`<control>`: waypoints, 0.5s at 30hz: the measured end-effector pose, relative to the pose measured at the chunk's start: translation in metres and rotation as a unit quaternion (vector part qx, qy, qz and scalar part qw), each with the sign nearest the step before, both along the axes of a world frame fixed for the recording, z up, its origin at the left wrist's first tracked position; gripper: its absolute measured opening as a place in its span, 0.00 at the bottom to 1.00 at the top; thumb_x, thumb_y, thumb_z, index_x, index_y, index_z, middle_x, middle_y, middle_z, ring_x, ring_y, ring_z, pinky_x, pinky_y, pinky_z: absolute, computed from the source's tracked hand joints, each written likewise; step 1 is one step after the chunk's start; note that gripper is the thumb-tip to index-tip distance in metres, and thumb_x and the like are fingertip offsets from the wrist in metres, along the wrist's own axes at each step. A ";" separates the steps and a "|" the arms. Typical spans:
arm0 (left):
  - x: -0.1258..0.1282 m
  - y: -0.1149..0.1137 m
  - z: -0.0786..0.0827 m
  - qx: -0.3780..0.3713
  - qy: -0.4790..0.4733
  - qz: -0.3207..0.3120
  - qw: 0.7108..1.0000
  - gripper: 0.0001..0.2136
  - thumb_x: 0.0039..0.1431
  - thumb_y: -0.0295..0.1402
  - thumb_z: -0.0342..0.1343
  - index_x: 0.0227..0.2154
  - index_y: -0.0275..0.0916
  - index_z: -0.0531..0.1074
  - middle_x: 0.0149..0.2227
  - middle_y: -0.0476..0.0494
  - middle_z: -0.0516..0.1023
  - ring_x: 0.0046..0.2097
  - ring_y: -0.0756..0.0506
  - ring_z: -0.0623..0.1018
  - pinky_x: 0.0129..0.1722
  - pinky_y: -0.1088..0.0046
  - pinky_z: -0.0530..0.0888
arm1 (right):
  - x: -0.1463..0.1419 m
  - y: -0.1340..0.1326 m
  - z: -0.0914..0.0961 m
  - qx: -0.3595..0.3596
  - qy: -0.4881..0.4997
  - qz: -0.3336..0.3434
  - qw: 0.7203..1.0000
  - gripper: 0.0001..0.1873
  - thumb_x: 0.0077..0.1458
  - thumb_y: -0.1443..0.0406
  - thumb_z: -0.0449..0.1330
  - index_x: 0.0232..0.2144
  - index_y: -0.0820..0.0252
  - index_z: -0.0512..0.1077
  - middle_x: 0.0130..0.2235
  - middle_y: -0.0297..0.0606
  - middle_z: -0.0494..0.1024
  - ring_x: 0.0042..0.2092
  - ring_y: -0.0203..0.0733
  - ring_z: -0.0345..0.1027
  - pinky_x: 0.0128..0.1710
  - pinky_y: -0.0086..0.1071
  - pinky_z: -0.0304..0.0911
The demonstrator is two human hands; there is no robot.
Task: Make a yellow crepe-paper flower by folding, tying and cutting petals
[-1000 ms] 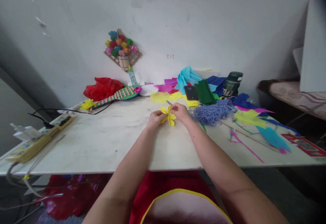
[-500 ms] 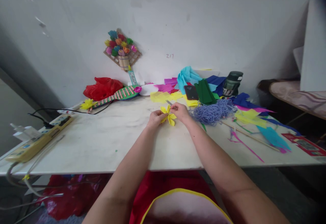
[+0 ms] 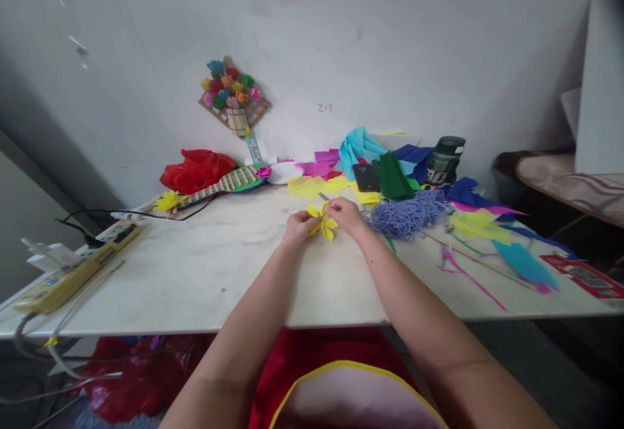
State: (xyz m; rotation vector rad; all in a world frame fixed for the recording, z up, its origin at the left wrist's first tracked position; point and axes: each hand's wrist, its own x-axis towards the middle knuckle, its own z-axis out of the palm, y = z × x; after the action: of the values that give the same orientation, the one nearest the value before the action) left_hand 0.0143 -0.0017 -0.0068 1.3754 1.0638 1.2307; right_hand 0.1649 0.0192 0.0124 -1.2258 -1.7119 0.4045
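Both my hands meet over the middle of the white table (image 3: 195, 273), pinching a small yellow paper flower (image 3: 322, 221). My left hand (image 3: 296, 227) grips its left side with fingers closed. My right hand (image 3: 345, 214) pinches a petal at the top right, fingers pressed together. Just behind the flower lie scissors (image 3: 322, 195), only their tips showing. A heap of lilac yarn (image 3: 407, 214) sits close to my right wrist.
Coloured paper sheets (image 3: 385, 169), a phone (image 3: 365, 177) and a dark jar (image 3: 444, 160) crowd the back right. A red bag (image 3: 195, 168) and striped craft piece (image 3: 221, 184) lie back left. A power strip (image 3: 73, 266) with cables is at the left edge.
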 end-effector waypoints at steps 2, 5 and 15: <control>0.001 0.000 0.001 0.004 0.004 0.009 1.000 0.14 0.40 0.40 0.59 0.25 0.32 0.70 0.18 0.48 0.70 0.19 0.52 0.67 0.18 0.77 0.62 | 0.000 0.002 -0.001 0.001 0.003 -0.004 1.000 0.08 0.42 0.64 0.55 0.15 0.59 0.67 0.32 0.36 0.73 0.37 0.38 0.66 0.40 0.31 0.60; 0.003 -0.001 0.003 0.007 0.012 0.025 1.000 0.14 0.40 0.39 0.59 0.26 0.32 0.71 0.19 0.48 0.70 0.20 0.52 0.68 0.19 0.77 0.64 | -0.001 0.004 -0.003 -0.017 0.014 -0.009 1.000 0.08 0.41 0.64 0.56 0.14 0.59 0.68 0.34 0.35 0.73 0.38 0.38 0.67 0.41 0.31 0.60; 0.005 0.003 -0.003 0.064 0.049 0.043 0.996 0.13 0.41 0.39 0.58 0.27 0.32 0.72 0.23 0.46 0.73 0.24 0.50 0.71 0.23 0.76 0.68 | -0.001 0.004 -0.006 -0.129 0.154 0.017 0.979 0.06 0.36 0.65 0.56 0.16 0.62 0.71 0.23 0.33 0.74 0.29 0.37 0.65 0.29 0.28 0.60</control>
State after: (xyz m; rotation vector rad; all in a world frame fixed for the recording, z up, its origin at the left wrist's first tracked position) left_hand 0.0194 0.0008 -0.0102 1.5150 1.1382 1.3256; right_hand 0.1635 0.0233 0.0059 -1.2435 -1.4457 0.8150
